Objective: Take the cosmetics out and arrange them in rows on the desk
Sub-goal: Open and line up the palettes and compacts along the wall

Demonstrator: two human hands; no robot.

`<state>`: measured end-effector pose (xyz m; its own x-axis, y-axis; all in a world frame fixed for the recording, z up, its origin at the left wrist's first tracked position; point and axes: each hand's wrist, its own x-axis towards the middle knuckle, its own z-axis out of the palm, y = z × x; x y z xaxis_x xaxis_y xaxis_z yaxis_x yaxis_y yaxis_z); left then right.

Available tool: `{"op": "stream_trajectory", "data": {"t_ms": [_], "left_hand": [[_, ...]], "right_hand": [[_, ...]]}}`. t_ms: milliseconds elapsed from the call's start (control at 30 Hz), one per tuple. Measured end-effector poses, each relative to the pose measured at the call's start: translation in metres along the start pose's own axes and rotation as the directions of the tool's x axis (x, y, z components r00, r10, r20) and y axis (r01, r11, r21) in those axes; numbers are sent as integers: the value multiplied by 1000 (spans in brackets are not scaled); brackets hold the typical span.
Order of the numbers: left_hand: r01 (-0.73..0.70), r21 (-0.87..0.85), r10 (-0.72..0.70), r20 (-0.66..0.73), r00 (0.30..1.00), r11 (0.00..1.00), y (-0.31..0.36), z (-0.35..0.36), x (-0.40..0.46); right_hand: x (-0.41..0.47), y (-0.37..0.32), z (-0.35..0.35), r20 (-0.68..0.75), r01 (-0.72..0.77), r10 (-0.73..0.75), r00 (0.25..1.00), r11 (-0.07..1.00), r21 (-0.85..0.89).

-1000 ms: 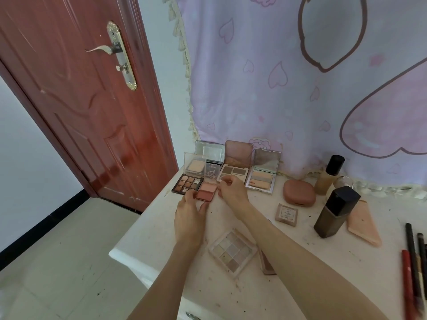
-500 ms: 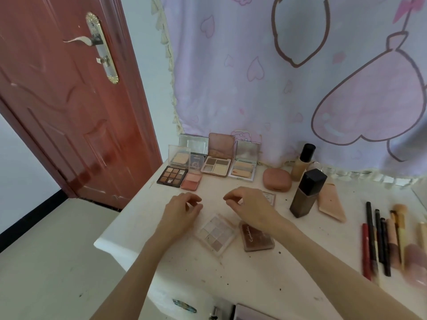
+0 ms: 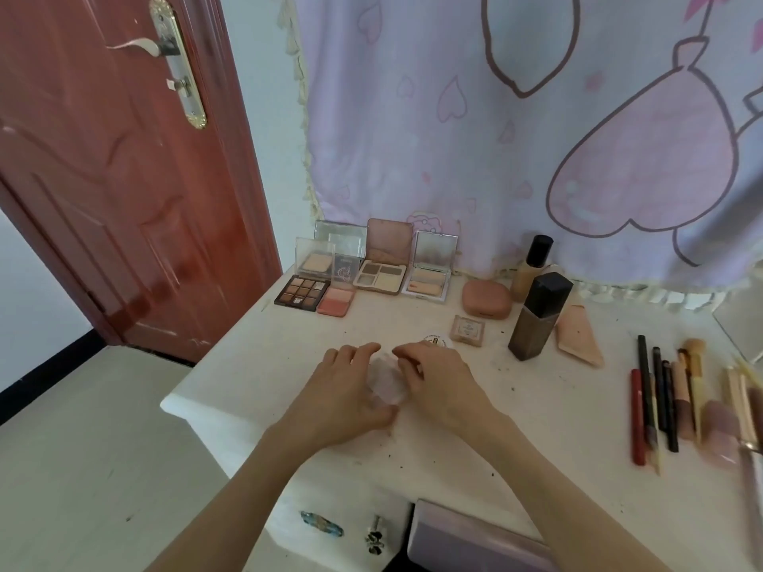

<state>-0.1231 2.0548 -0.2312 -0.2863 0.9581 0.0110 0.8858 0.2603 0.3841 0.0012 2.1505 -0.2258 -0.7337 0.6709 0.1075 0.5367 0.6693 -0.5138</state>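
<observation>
At the frame's centre our left hand (image 3: 344, 390) and right hand (image 3: 439, 386) curled together around a clear palette (image 3: 386, 386) on the white desk (image 3: 516, 427), while open palettes (image 3: 363, 274) sat in rows higher up and pencils (image 3: 656, 398) lay at right.

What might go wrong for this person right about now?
Both hands, left hand and right hand, handle a clear palette near the desk edge, so it might slip off. Reaching back could topple the tall dark bottle or the propped-open compacts.
</observation>
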Motion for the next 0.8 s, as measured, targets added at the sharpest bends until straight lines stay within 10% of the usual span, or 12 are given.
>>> {"op": "stream_trajectory", "data": {"t_ms": [167,300,633,800], "left_hand": [[37,-442,-122,-167,978,896,-2,-20,3],[-122,-639,-100,-301,948,759,10,-33,6],[-40,-265,-82,-431,898,963,37,-35,42],[-217,-267,181,-152,972,939,34,-54,52]], "right_hand": [[-9,-3,-3,-259,-4,149,954,873,488],[0,-8,-7,36,-118,179,983,471,874],[37,-2,-17,95,-95,7,995,31,995],[36,15,-19,188,-189,-35,982,-20,982]]}}
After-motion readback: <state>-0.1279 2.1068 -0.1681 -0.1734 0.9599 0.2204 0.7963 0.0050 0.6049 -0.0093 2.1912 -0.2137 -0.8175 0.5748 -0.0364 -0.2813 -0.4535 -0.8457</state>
